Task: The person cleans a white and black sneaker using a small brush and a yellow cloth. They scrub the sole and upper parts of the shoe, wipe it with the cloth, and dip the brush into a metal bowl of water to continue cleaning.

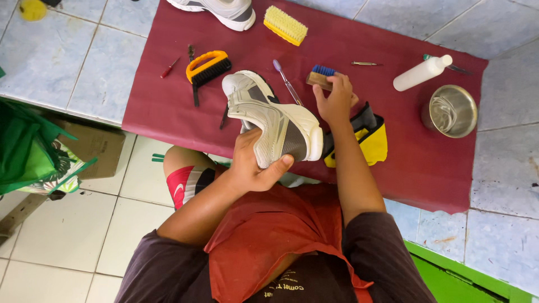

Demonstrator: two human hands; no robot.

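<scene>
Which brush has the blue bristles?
The small wooden brush under the right hand. The brush with the orange handle has black bristles, and the yellow brush at the far edge is yellow all over.

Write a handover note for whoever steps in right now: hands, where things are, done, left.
Left hand: holds the white and grey shoe over the maroon mat, sole turned toward the person.
Right hand: closed on the wooden brush with blue bristles, on the mat beside the shoe, not against it.
Around: toothbrush, orange brush, yellow brush, white bottle, steel bowl, second shoe at the far edge.
Done: how clean the shoe is cannot be told.
Left: brush has not yet met the shoe.
</scene>
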